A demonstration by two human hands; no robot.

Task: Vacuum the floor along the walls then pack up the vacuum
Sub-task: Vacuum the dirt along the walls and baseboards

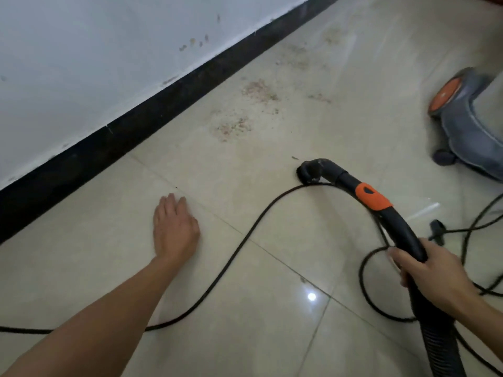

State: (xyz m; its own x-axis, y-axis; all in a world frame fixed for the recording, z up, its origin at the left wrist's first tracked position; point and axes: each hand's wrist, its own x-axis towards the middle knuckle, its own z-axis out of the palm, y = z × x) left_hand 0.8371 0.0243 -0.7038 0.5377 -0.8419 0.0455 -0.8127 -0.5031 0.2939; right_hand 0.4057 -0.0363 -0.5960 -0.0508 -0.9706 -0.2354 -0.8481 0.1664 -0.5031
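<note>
– While the right hand [435,276] is clamped round the curved black plastic vacuum handle [402,232] with its orange band, where's the dirt?
– Ahead-left of its round black brush nozzle [310,172], reddish crumb patches [234,127] by the black skirting [130,129]; handle points that way. The left hand [175,229] lies flat on beige tile [272,159], holding nothing. The grey canister [468,123] is cut off right. Thin black cord [243,242] under nozzle? Can't tell.

One left hand [175,232], one right hand [432,276], one vacuum canister [468,118], one hose handle [373,198], one brush nozzle [309,172], one power cord [245,240], one plug [436,229], about five crumb patches [232,127] on the floor [109,268].
</note>
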